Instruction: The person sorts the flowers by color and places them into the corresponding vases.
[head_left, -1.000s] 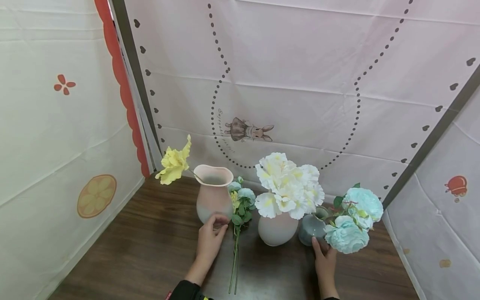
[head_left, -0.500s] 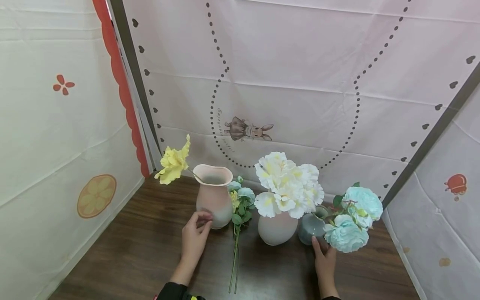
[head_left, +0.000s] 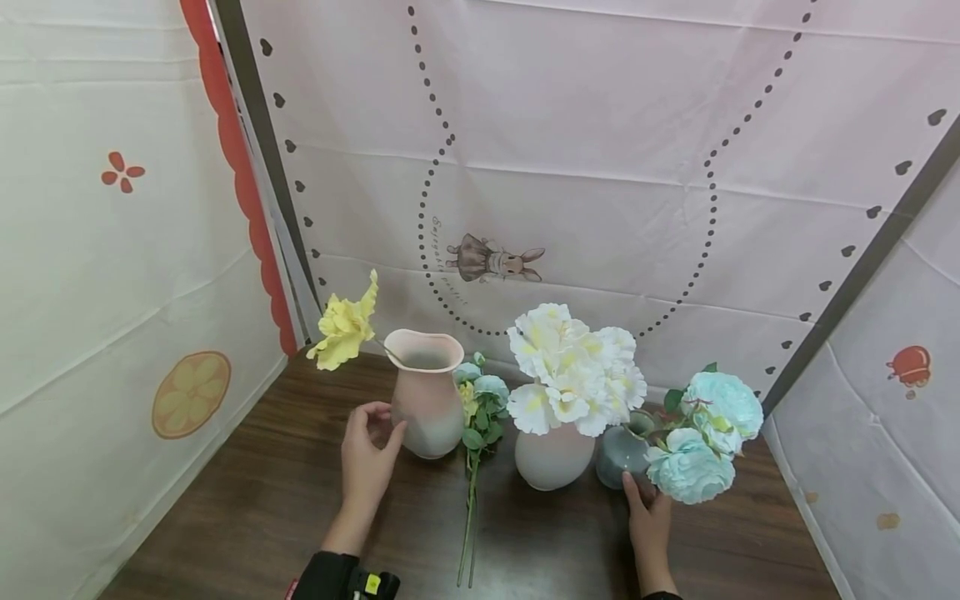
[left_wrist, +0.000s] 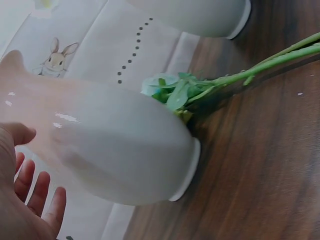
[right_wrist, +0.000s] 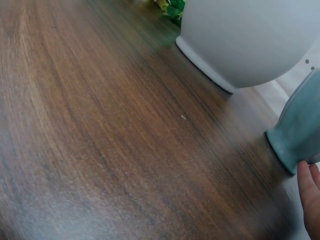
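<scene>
My left hand [head_left: 367, 454] is beside the left side of a tall pink-to-grey vase [head_left: 427, 404], its fingers spread and loosely bent. A single yellow flower [head_left: 343, 332] leans out of that vase to the left. In the left wrist view the vase [left_wrist: 130, 140] fills the middle, with the hand [left_wrist: 25, 185] near its side. My right hand [head_left: 651, 525] has its fingertips at the lower side of a small blue-grey vase [head_left: 621, 457]. Pale blue flowers [head_left: 692, 468] lean out of it to the right and partly hide the fingers. In the right wrist view straight fingers [right_wrist: 306, 187] touch its base.
A round pink-to-white vase [head_left: 553, 462] with large white flowers [head_left: 573, 375] stands between the hands. Left of it, flowers with green stems [head_left: 470, 517] lie on the brown wooden table [head_left: 262, 517]. Printed cloth walls [head_left: 585, 108] enclose the back and sides.
My left hand has moved left, from in front of the tall vase's base to its left side, and its fingers have spread. The right hand stays at the small vase.
</scene>
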